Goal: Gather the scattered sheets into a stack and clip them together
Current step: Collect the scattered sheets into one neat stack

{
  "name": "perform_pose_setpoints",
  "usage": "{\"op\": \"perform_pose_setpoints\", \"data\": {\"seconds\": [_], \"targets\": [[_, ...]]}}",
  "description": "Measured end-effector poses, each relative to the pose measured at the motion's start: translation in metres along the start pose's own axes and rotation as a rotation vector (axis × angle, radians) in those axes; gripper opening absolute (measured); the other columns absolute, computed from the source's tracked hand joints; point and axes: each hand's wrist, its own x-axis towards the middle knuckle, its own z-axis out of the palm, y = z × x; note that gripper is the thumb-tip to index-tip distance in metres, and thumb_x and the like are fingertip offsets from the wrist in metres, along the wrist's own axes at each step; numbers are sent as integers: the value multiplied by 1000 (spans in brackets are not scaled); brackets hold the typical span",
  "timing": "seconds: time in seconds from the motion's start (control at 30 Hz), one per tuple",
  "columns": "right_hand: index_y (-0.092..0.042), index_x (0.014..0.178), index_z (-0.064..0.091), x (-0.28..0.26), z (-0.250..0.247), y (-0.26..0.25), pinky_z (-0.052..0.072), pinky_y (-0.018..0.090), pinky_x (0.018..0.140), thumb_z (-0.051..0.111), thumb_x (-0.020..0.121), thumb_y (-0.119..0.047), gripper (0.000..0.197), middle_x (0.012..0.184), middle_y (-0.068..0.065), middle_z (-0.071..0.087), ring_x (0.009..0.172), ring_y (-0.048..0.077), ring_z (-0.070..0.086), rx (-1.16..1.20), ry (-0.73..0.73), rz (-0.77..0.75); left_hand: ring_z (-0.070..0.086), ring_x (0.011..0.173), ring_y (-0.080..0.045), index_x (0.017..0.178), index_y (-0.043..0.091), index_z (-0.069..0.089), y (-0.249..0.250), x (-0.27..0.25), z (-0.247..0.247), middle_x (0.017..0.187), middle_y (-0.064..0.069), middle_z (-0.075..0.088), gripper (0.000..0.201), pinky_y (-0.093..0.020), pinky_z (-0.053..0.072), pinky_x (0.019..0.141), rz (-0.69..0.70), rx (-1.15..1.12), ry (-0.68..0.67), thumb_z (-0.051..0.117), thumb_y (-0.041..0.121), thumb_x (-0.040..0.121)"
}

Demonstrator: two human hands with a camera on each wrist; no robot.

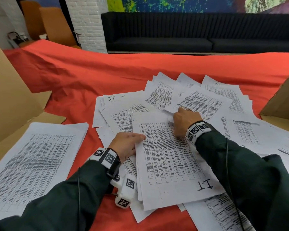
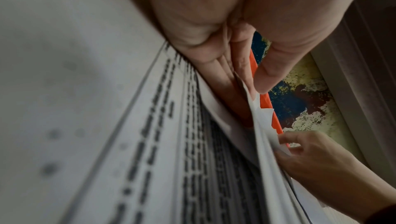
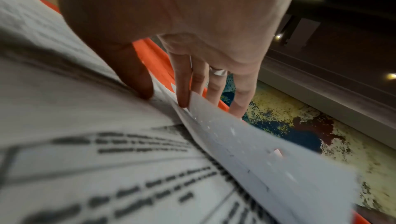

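Note:
A small pile of printed sheets (image 1: 170,157) marked "I.T" lies in front of me on a red cloth (image 1: 73,72). My left hand (image 1: 132,142) grips the pile's left edge, thumb on top. In the left wrist view the left hand (image 2: 252,95) has its fingers tucked under the paper. My right hand (image 1: 182,120) is at the pile's far edge. The right wrist view shows the right hand (image 3: 165,97) pinching paper edges between thumb and index, with one sheet (image 3: 268,160) lifted beside the fingers. More scattered sheets (image 1: 200,100) fan out behind and to the right.
A separate neat stack of sheets (image 1: 35,160) lies at the left. Cardboard panels stand at the left (image 1: 10,100) and at the right (image 1: 284,100). Bare red cloth stretches beyond the papers, and a dark sofa (image 1: 190,35) runs along the far wall.

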Motion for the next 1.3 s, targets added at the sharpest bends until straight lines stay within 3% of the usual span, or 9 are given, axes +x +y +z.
{"op": "perform_pose_setpoints", "data": {"seconds": [0.2,0.43,0.53,0.63,0.77,0.93,1.1,1.17,1.3], "targets": [[-2,101,67,-19,-12,5,59,41,73,53,96,-10,17,88,7,60,78,28,64,-23,140,-81,78,89,-22,103,-2,76,2,0,1,105,-15,78,16,-26,63,70,-14,-25,28,67,9,95],[-12,77,70,-117,-2,-32,48,31,50,54,83,-3,19,69,0,57,56,23,54,92,367,-614,75,101,-32,107,-1,70,1,7,-2,104,-18,77,67,-46,58,96,-96,-137,41,52,62,97],[-18,81,61,-160,11,-39,46,32,53,50,75,-19,13,72,-2,57,59,24,55,126,287,-752,75,102,-29,115,4,68,1,7,-3,110,-15,77,52,-43,59,93,-70,-117,-8,71,50,90],[-26,110,46,-174,8,-32,51,37,63,67,79,-29,38,90,-6,62,74,23,61,263,13,-673,77,95,-29,114,-4,70,-5,8,-2,113,-20,76,27,-38,65,78,-13,2,-34,74,0,87],[-31,114,53,-159,-9,11,52,28,76,57,85,-71,49,103,-14,66,91,7,62,605,-47,-469,78,85,-30,106,-3,71,-9,10,-5,103,-19,78,19,-43,65,75,2,42,12,68,-10,88],[-27,149,35,-137,8,73,47,33,101,68,79,-41,78,147,-9,38,130,16,46,295,-225,-169,66,99,-47,120,-13,62,-9,11,-11,118,-37,66,45,-59,46,89,-20,-161,66,74,0,79],[-25,157,18,-140,28,73,47,41,109,68,78,-16,93,160,-5,23,140,24,38,260,-257,-114,71,112,-37,137,11,58,-9,5,-9,124,-13,73,55,-66,51,97,71,-118,-91,71,-5,86],[-21,153,27,-135,27,70,49,40,105,70,79,-14,86,154,-2,33,132,26,43,191,-244,-102,69,115,-34,142,17,52,-9,4,-9,128,-10,71,64,-61,53,98,117,-75,-119,68,-11,86],[-17,114,63,-125,15,74,55,34,78,61,93,-24,22,111,4,68,95,23,64,169,-166,-48,66,120,-35,143,22,46,-6,4,-16,133,-10,68,78,-63,51,100,182,-22,-82,73,-12,78]]}}
